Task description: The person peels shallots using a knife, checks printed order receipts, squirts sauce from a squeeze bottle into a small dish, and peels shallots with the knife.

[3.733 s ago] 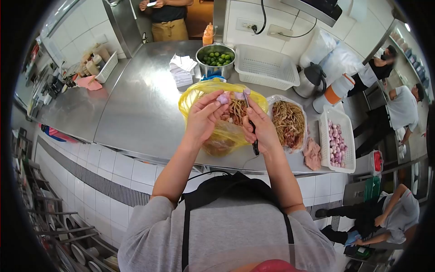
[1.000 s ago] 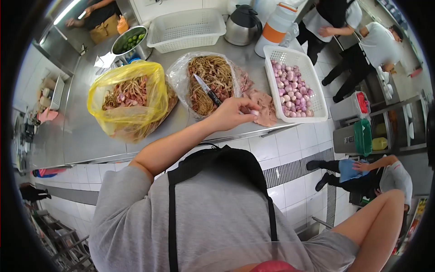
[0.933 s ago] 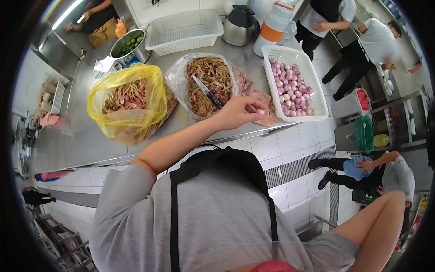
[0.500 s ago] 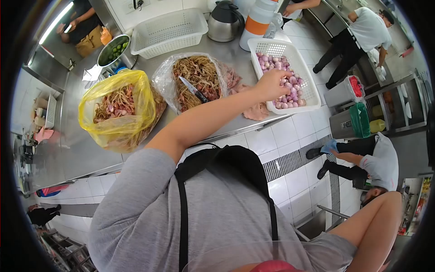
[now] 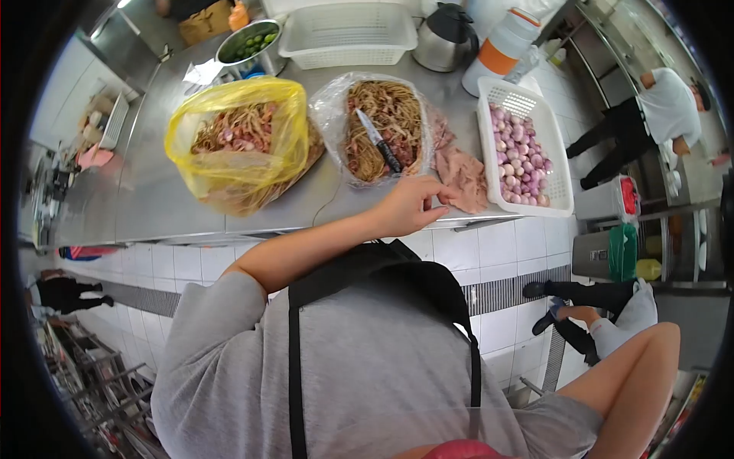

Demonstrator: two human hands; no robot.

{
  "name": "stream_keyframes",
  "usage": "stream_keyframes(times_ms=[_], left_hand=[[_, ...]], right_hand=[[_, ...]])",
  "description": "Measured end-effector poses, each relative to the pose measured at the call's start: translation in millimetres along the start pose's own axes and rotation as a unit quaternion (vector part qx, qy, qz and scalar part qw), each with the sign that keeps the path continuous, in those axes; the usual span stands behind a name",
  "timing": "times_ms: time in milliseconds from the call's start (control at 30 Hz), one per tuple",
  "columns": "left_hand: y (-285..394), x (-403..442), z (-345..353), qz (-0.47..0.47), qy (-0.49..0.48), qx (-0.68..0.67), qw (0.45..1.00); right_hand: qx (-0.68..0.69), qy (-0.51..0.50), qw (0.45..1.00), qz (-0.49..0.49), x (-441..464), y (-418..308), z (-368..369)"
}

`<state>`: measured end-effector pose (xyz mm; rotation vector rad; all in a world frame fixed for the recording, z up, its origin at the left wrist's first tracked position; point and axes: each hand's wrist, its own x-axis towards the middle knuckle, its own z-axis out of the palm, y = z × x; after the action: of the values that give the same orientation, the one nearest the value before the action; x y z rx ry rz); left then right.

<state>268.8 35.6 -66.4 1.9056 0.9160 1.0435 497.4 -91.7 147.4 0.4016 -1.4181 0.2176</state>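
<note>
My left hand (image 5: pixel 413 205) hovers at the table's front edge, fingers loosely bent and thumb apart, with nothing visible in it. Just beyond lies a crumpled pinkish-brown cloth (image 5: pixel 462 177). To the right, a white perforated basket (image 5: pixel 564 200) holds peeled shallots (image 5: pixel 521 157). A clear plastic bag (image 5: pixel 325 107) of dry stalks and skins (image 5: pixel 375 103) stands behind my hand. On those stalks rests a knife (image 5: pixel 380 142) with a black handle. Farther left, a yellow plastic bag (image 5: pixel 180 141) contains unpeeled shallots (image 5: pixel 248 130) and stalks. My right arm is bent at the right, its hand out of sight.
At the back of the steel table (image 5: pixel 164 183) stand a pot (image 5: pixel 267 60) of green limes, a white basket (image 5: pixel 348 57), a steel jug (image 5: pixel 443 42) and a white-and-orange container (image 5: pixel 501 53). Co-workers (image 5: pixel 669 107) and bins (image 5: pixel 596 252) are at the right.
My left hand has left the shallots in the basket and come back leftward, toward my body. The camera view has shifted. The knife still lies on the stalks.
</note>
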Motion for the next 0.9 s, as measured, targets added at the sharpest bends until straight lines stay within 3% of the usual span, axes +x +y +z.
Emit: stream_keyframes(times_ms=[67, 200, 267, 333, 367, 400, 433, 467, 500, 567, 633, 733, 867, 900], left_hand=[[-4.2, -13.0, -7.8, -0.012, 0.011, 0.002, 1.000], [-33.6, -20.5, -26.8, -0.011, 0.127, 0.062, 0.990], [-48.3, -19.1, -41.7, 0.027, 0.128, 0.237, 0.963], [-52.2, -23.5, -52.0, -0.012, 0.097, 0.260, 0.961], [-50.7, -25.3, -55.7, -0.038, 0.067, 0.344, 0.936], [-49.8, -25.4, -58.4, -0.064, 0.041, 0.423, 0.903], [-51.5, -26.4, -61.5, -0.062, 0.051, 0.423, 0.903], [-55.4, -31.2, -65.8, -0.081, 0.058, 0.452, 0.887], [-57.1, -39.2, -69.0, -0.104, 0.056, 0.481, 0.869], [-56.7, -50.0, -76.4, -0.116, 0.067, 0.473, 0.871], [-63.3, -48.5, -84.8, -0.125, 0.093, 0.457, 0.876], [-77.4, -57.6, -84.7, -0.136, 0.086, 0.453, 0.877], [-67.1, -50.0, -79.4, -0.117, 0.131, 0.422, 0.890], [-55.8, -44.9, -75.8, -0.073, 0.168, 0.398, 0.899]], right_hand=[[0.017, -0.004, 1.000, -0.003, 0.1, 2.2, 0.5], [0.061, -0.010, 0.998, -0.020, -2.7, 9.7, 5.4], [0.089, -0.004, 0.995, -0.040, -5.4, 19.6, 10.1], [0.118, 0.017, 0.992, -0.051, -14.4, 31.7, 13.1], [0.143, 0.044, 0.987, -0.053, -23.9, 43.9, 11.3], [0.139, 0.107, 0.984, -0.016, -48.8, 67.3, 12.1], [0.068, 0.168, 0.977, 0.109, -90.4, 99.0, 19.5], [-0.191, 0.101, 0.912, 0.349, -133.8, 138.1, 33.9], [-0.299, -0.039, 0.818, 0.490, -175.7, 175.3, 51.3], [-0.371, -0.203, 0.808, 0.410, -263.1, 209.2, 60.0], [-0.410, -0.331, 0.700, 0.482, -287.0, 206.9, 67.2], [-0.436, -0.344, 0.657, 0.509, -297.3, 205.3, 64.6], [-0.384, -0.312, 0.662, 0.563, -308.6, 207.6, 47.2], [-0.387, -0.309, 0.660, 0.565, -306.1, 208.0, 45.7]])
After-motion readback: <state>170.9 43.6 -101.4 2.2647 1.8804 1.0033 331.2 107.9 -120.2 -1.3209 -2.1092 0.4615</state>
